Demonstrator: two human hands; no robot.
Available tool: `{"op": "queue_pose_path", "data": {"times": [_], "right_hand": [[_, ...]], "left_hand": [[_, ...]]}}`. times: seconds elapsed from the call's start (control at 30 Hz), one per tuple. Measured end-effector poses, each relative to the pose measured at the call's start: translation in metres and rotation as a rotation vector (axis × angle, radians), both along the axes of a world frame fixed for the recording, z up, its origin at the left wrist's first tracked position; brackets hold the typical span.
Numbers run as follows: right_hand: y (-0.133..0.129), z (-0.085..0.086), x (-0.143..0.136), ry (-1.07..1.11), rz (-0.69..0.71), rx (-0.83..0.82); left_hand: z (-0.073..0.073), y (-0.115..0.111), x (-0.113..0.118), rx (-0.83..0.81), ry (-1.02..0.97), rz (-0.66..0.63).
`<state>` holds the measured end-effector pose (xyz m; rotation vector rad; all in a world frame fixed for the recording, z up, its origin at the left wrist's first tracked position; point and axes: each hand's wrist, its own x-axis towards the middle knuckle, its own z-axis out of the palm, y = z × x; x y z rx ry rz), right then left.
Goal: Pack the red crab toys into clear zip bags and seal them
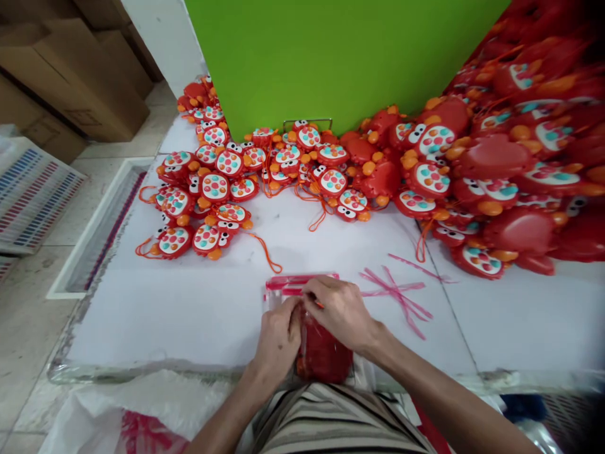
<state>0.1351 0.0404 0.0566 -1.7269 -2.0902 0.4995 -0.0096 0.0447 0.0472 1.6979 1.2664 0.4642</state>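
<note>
At the table's front edge, against the striped shirt, a clear plastic bag (pixel 305 347) holds a red toy (pixel 328 353). My left hand (pixel 278 334) pinches the bag's upper left side between thumb and fingers. My right hand (pixel 338 309) is closed at the bag's top, its fingertips close to my left thumb. A bit of orange shows under the right fingers; exactly what they grip is partly hidden. Just beyond the hands, pink-edged clear plastic (pixel 302 282) lies flat on the table.
Several red crab-like toys (pixel 215 186) with orange loops spread along the back; a tall heap of them (pixel 496 157) fills the right. Thin pink strips (pixel 397 292) lie right of my hands. A green panel (pixel 340 63) stands behind. Left are a white crate (pixel 94 252) and cardboard boxes (pixel 70 75).
</note>
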Motion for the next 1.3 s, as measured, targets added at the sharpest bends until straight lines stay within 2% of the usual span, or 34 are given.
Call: {"op": "queue_pose_path", "data": {"times": [0.07,0.17,0.33,0.4,0.47,0.5,0.57,0.67,0.73,0.83,0.9,1.03,1.17,1.3], "right_hand": [[-0.004,-0.001,0.018,0.115,-0.111,-0.039],[-0.018,-0.005,0.062,0.182,-0.325,-0.094],[-0.059,-0.013,0.153,-0.002,-0.717,-0.143],[-0.077,-0.013,0.175,-0.109,-0.833,-0.209],[-0.092,-0.013,0.185,-0.202,-0.870,-0.315],[-0.098,-0.013,0.187,-0.226,-0.848,-0.386],[-0.107,-0.011,0.184,-0.179,-0.719,-0.541],[-0.113,-0.006,0.179,0.064,-0.492,-0.621],[-0.114,-0.001,0.176,0.108,-0.476,-0.508],[-0.110,0.008,0.171,-0.069,-0.655,-0.244],[-0.103,0.011,0.160,-0.017,-0.681,-0.191],[-0.077,0.005,0.117,0.379,-0.476,-0.295],[-0.044,-0.011,0.076,0.594,-0.340,-0.402],[-0.028,-0.023,0.067,0.768,-0.219,-0.506]], "left_hand": [[-0.003,0.000,-0.003,-0.012,-0.018,0.002],[-0.007,0.001,-0.009,-0.118,-0.120,0.045],[-0.013,0.003,-0.013,-0.300,-0.304,0.143],[-0.014,0.003,-0.013,-0.340,-0.340,0.165],[-0.015,0.003,-0.014,-0.385,-0.371,0.189],[-0.015,0.003,-0.014,-0.407,-0.382,0.197],[-0.015,0.004,-0.015,-0.437,-0.400,0.202],[-0.012,0.004,-0.015,-0.450,-0.407,0.202],[-0.010,0.004,-0.014,-0.453,-0.415,0.207],[-0.009,0.003,-0.013,-0.462,-0.429,0.212],[-0.010,0.003,-0.013,-0.464,-0.440,0.213],[-0.013,0.002,-0.012,-0.469,-0.456,0.235],[-0.013,0.002,-0.011,-0.468,-0.452,0.210],[-0.011,0.002,-0.013,-0.486,-0.466,0.192]]}}
